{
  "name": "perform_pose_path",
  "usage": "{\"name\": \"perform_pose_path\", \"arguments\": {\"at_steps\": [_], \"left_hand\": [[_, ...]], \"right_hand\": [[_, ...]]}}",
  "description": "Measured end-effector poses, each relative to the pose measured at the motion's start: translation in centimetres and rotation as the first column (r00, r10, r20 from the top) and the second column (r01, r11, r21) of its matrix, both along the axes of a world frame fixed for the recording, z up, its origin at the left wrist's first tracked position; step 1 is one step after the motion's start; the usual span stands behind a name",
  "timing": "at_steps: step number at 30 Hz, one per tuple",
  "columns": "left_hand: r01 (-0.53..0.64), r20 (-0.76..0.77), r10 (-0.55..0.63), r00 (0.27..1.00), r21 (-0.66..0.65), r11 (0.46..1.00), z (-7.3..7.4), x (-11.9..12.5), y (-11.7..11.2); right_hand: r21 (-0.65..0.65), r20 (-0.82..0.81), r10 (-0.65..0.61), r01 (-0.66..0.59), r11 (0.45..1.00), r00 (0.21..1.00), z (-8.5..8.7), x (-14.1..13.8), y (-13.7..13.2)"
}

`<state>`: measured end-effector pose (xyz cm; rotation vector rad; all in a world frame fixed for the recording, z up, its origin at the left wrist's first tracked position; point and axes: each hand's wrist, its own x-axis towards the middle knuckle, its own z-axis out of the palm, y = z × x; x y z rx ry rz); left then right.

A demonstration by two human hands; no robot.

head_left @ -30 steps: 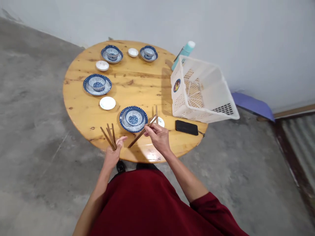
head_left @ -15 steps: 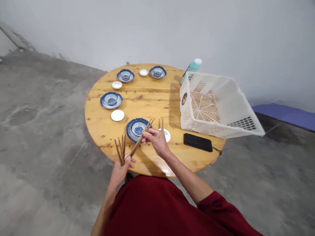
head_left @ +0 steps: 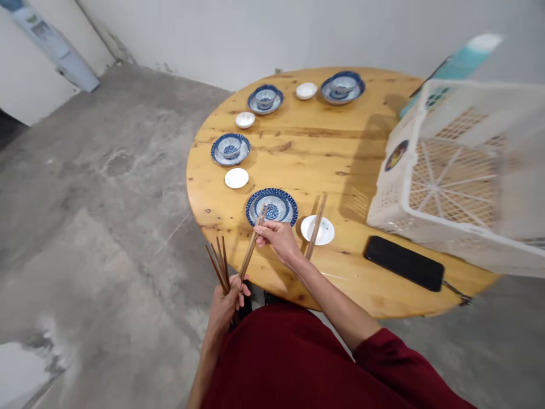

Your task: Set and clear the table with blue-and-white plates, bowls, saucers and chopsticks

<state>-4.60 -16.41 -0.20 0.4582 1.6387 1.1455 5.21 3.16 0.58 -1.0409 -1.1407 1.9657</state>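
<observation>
My right hand [head_left: 279, 240] pinches a pair of chopsticks [head_left: 248, 257] between thumb and fingers, their lower ends reaching my left hand [head_left: 227, 298]. That left hand, at seven o'clock from my right, is closed round a fanned bunch of chopsticks [head_left: 225, 272]. At twelve from my right hand, a bowl [head_left: 279, 209] sits on a blue-rimmed plate [head_left: 293, 210]; at three, loose chopsticks [head_left: 315, 229] lie across a white dish [head_left: 327, 232]. Farther out at three is a phone [head_left: 404, 263], with a plastic basket [head_left: 394, 199] at two.

Chopsticks [head_left: 315, 227] across dish [head_left: 326, 232], beside plate [head_left: 293, 211]
</observation>
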Motion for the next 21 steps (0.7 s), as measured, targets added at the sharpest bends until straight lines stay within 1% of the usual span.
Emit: {"name": "perform_pose_path", "arguments": {"at_steps": [3, 5, 9, 12, 16, 21], "left_hand": [[-0.062, 0.030, 0.063, 0.998, -0.026, 0.998, 0.3, 0.7, -0.9], [-0.083, 0.038, 0.084, 0.996, -0.032, 0.996, 0.5, 0.7, -1.1], [-0.065, 0.058, 0.065, 0.996, -0.009, 0.998, 0.5, -0.5, -0.8], [-0.031, 0.062, 0.030, 0.998, 0.019, 0.999, 0.2, -2.5, -0.5], [0.024, 0.037, -0.026, 0.999, 0.054, 0.998, -0.1, -6.5, -0.9], [0.090, 0.016, -0.090, 0.996, 0.038, 0.995, 0.6, -11.7, -1.8]], "right_hand": [[-0.028, 0.010, 0.007, -0.006, 1.000, 1.000, -0.6, -0.4, -0.2], [-0.051, 0.010, 0.013, -0.012, 0.999, 1.000, -0.8, -0.7, -0.1], [-0.069, 0.001, 0.017, -0.017, 0.997, 1.000, -0.7, -1.5, 0.2], [-0.051, -0.011, -0.001, 0.000, 0.999, 1.000, -0.4, -2.8, 0.3], [-0.031, -0.031, -0.052, 0.051, 0.998, 0.998, 0.2, -5.6, -0.4], [0.002, -0.064, -0.094, 0.095, 0.995, 0.993, 1.1, -10.2, -2.0]]}}
